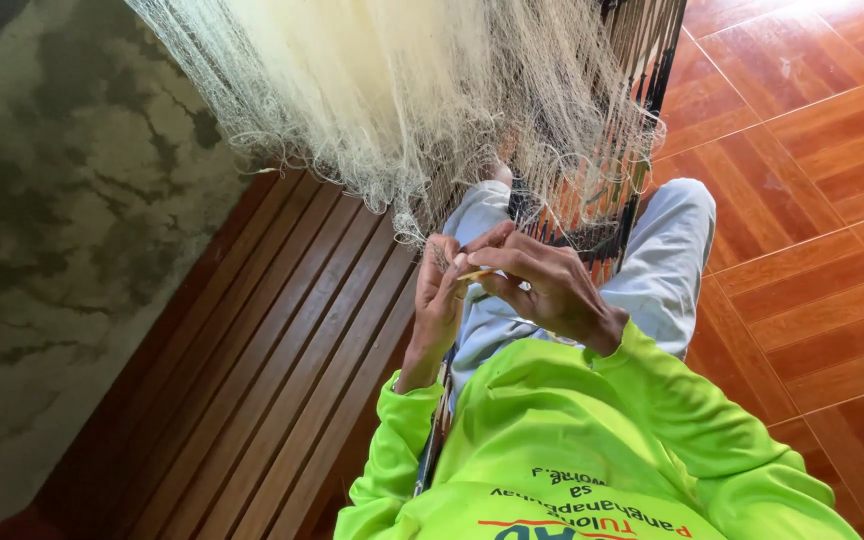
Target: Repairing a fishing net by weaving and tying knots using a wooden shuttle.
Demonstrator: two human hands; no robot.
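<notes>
Net (422, 90) hangs in front, above both hands; left hand (439, 300) beside right hand (542, 285), touching, over lap. Bench (282, 340) to left, tiled floor (812, 200) to right.

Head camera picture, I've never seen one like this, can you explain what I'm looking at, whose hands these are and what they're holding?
This is one picture from a camera worn on a person's head, looking down at their own lap. The bright green sleeves and pale grey trousers belong to that person, who sits on a slatted wooden bench beside a reddish tiled floor. A mass of fine, cream-coloured fishing net hangs down in front of them. The left hand pinches the net's lower edge. The right hand meets it, and a small pale slender tool, possibly a netting needle, shows between the fingers; which hand grips it is hard to tell. A worn grey wall runs along the left.
</notes>
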